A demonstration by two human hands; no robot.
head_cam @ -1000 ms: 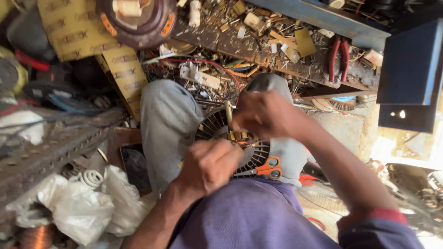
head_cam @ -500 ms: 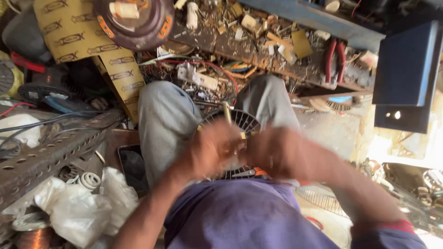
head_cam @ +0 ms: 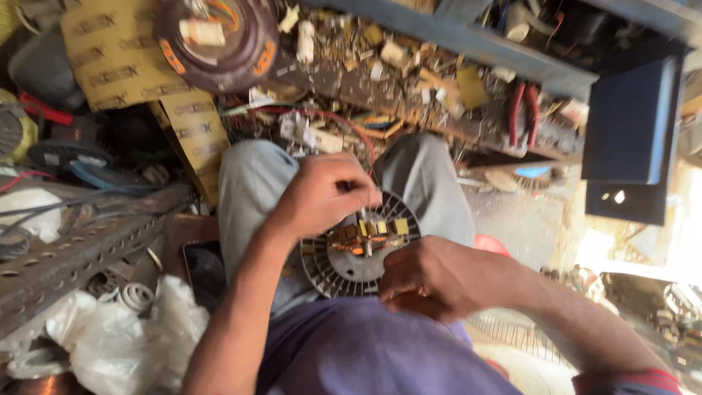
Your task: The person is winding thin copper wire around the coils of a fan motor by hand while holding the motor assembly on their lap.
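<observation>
Cluttered workshop: left hand (head_cam: 322, 196) pinches a half-hidden tool; right hand (head_cam: 431, 278) grips motor (head_cam: 351, 252).

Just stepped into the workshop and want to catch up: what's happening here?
A seated person holds a round, ribbed motor housing on their lap. The left hand pinches something thin at the copper windings in its middle; what it is cannot be told. The right hand steadies the housing's lower edge. Red-handled pliers lie among the scraps beyond the knees.

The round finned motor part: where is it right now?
In the head view, the round finned motor part sits centre frame on the person's lap, between the grey-trousered knees, with the left hand above it and the right hand beside it.
</observation>
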